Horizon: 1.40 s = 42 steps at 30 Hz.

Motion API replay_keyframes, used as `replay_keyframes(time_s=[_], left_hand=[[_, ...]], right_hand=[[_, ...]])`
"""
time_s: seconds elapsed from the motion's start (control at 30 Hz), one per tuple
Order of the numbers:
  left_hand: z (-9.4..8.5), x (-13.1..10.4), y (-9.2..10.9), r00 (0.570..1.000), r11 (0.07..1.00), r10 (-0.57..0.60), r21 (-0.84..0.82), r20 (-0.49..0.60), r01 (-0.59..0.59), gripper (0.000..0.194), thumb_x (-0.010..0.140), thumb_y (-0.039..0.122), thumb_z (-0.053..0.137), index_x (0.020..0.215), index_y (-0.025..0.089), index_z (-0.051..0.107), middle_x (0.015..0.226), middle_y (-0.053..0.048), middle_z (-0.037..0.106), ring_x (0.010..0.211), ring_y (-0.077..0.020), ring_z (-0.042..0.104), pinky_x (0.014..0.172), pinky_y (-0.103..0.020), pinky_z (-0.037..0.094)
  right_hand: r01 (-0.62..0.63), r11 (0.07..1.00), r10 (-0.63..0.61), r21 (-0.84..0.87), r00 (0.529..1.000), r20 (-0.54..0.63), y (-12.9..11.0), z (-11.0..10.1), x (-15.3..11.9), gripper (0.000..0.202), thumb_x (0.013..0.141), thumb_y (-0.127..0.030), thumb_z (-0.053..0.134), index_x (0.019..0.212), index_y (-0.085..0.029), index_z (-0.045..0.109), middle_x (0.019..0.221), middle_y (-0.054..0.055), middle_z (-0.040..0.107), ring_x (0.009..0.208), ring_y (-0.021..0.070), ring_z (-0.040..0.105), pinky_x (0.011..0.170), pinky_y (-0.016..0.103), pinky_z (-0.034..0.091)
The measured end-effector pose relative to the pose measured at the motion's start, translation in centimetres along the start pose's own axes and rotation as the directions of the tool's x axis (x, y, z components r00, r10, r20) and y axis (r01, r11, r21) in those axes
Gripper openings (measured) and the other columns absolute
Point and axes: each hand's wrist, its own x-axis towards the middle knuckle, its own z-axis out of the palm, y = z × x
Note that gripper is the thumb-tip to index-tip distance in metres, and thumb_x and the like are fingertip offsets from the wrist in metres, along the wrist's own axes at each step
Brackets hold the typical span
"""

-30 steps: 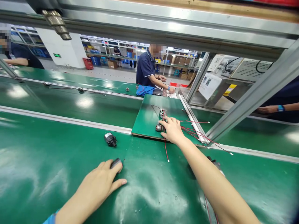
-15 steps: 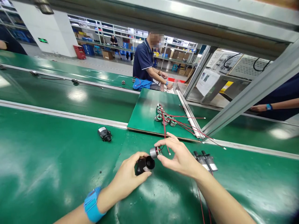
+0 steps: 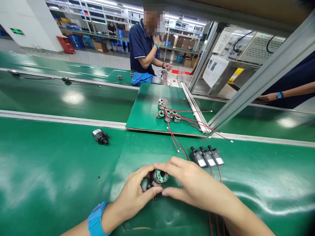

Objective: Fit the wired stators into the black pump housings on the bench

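My left hand (image 3: 135, 190) is wrapped round a black housing (image 3: 150, 183), just above the green table (image 3: 61, 170). A round metal motor with a green circuit board (image 3: 161, 176) sits at the housing's mouth, board facing up. My right hand (image 3: 183, 178) grips the motor's edge with fingers above and thumb below. Red wires (image 3: 182, 149) run from behind my right hand towards a raised green board (image 3: 145, 111). Most of the housing is hidden by my fingers.
Several wired motors (image 3: 168, 113) lie on the raised board. Three black pumps (image 3: 206, 157) rest at the right, another (image 3: 100, 136) at the left. A metal post (image 3: 256, 75) slants at the right. A person (image 3: 142, 49) stands across the bench; another person's hand (image 3: 269, 97) shows far right.
The motor has moved from above the black housing to its mouth, and its circuit board now faces up. My hands have come closer together. The view has shifted, showing a third pump at the right.
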Motion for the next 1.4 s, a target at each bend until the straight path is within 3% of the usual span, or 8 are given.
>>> replay_keyframes(time_s=[0.1,0.3,0.53,0.8,1.03,1.23,1.3,1.4], left_hand=[[0.1,-0.2,-0.1,0.999,0.999,-0.008,-0.035,0.046,0.01,0.049,0.086,0.034,0.075,0.13,0.031,0.054,0.122,-0.002,0.07,0.108,-0.0204,0.068,0.094,-0.032,0.057],[0.7,-0.9,-1.0,0.999,0.999,0.03,-0.023,-0.034,-0.031,0.062,0.088,0.03,0.073,0.138,0.035,0.036,0.123,-0.002,0.068,0.112,-0.0184,0.068,0.096,-0.031,0.058],[0.5,-1.0,-1.5,0.978,0.976,0.195,0.11,-0.079,-0.186,0.058,0.088,0.029,0.073,0.135,0.028,0.039,0.118,-0.006,0.066,0.103,-0.0189,0.071,0.09,-0.029,0.06],[-0.9,-1.1,-0.8,0.909,0.862,0.395,0.29,0.129,-0.416,0.034,0.094,0.008,0.053,0.123,0.026,0.058,0.139,-0.009,0.049,0.12,-0.0191,0.06,0.098,-0.027,0.054],[-2.8,1.1,0.7,0.97,0.952,0.112,0.256,0.216,-0.167,0.02,0.099,0.019,0.048,0.113,0.027,0.061,0.13,-0.007,0.054,0.118,-0.019,0.059,0.098,-0.03,0.052],[-5.0,3.6,1.0,0.935,0.948,-0.182,0.307,0.306,0.084,0.047,0.084,0.015,0.063,0.127,0.027,0.049,0.113,-0.003,0.063,0.099,-0.0213,0.063,0.088,-0.036,0.053],[-4.8,4.4,1.3,0.911,0.93,-0.171,0.366,0.377,0.023,0.044,0.081,0.011,0.065,0.121,0.026,0.054,0.11,-0.003,0.065,0.1,-0.0225,0.063,0.088,-0.037,0.052],[-3.0,5.9,1.8,0.889,0.835,0.012,0.484,0.457,-0.261,0.035,0.082,0.011,0.07,0.113,0.028,0.065,0.124,-0.007,0.059,0.115,-0.0295,0.056,0.095,-0.044,0.049]], right_hand=[[0.006,0.999,-0.007,0.036,0.999,0.042,0.0,-0.5,-0.3,0.046,0.096,-0.026,0.065,0.14,-0.031,0.051,0.103,-0.001,0.066,0.092,0.0149,0.064,0.079,0.026,0.051],[-0.02,0.984,-0.003,-0.174,0.991,-0.132,0.9,2.6,0.7,0.049,0.081,-0.064,0.069,0.09,-0.016,0.067,0.078,0.002,0.065,0.072,0.0195,0.063,0.061,0.031,0.042],[0.034,0.999,-0.034,0.003,0.999,-0.005,1.1,1.8,0.8,0.075,0.075,-0.068,0.073,0.134,-0.024,0.056,0.098,0.001,0.068,0.09,0.02,0.064,0.077,0.03,0.046],[0.111,0.98,-0.117,-0.165,0.993,-0.032,0.6,3.0,0.5,0.034,0.095,-0.051,0.063,0.118,-0.026,0.064,0.093,0.0,0.064,0.085,0.0186,0.058,0.074,0.033,0.039],[0.085,0.868,-0.19,-0.489,0.967,-0.17,0.9,2.2,0.4,0.036,0.094,-0.044,0.066,0.122,-0.021,0.064,0.081,0.0,0.06,0.073,0.0194,0.051,0.066,0.036,0.032],[-0.08,0.759,-0.133,-0.646,0.952,-0.274,-0.5,-2.2,-5.3,0.025,0.103,-0.023,0.044,0.102,-0.019,0.069,0.073,0.002,0.059,0.064,0.0188,0.052,0.061,0.037,0.035],[-0.029,0.797,-0.074,-0.603,0.987,-0.145,-0.8,-2.1,-8.1,0.031,0.104,-0.022,0.039,0.092,-0.021,0.067,0.071,0.001,0.059,0.059,0.0166,0.055,0.055,0.034,0.039],[0.078,0.847,-0.048,-0.526,0.996,0.071,-0.1,0.1,-12.5,0.027,0.101,-0.016,0.041,0.102,-0.023,0.067,0.074,-0.002,0.065,0.058,0.014,0.062,0.048,0.029,0.046]])
